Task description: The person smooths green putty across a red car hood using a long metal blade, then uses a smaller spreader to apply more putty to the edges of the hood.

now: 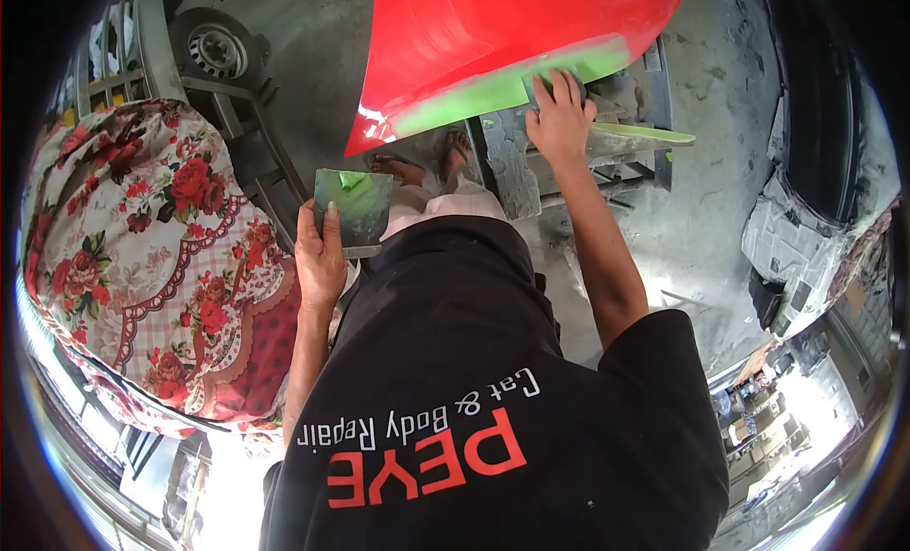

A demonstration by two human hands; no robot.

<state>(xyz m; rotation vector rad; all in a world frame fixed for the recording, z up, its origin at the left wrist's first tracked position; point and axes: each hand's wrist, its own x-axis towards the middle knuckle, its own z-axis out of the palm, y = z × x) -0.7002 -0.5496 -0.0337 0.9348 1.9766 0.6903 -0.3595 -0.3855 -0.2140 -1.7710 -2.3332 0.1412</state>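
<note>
Black shirt [569,456], red "PEYE" [455,451], white "Body Repair" [374,432]

rose-patterned cloth [142,285], draped, left | wheel [216,52], upper left | grey floor [716,86] | newspaper sheeting [791,252], right

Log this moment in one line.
left hand: holds square palette bearing green paste | right hand: over green strip on red panel | right grip: unclear

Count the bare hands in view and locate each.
2: the bare left hand grips a flat, square, dark board smeared with green paste; the bare right hand is at the light-green strip along the glossy red panel. No other hand shows.
</note>
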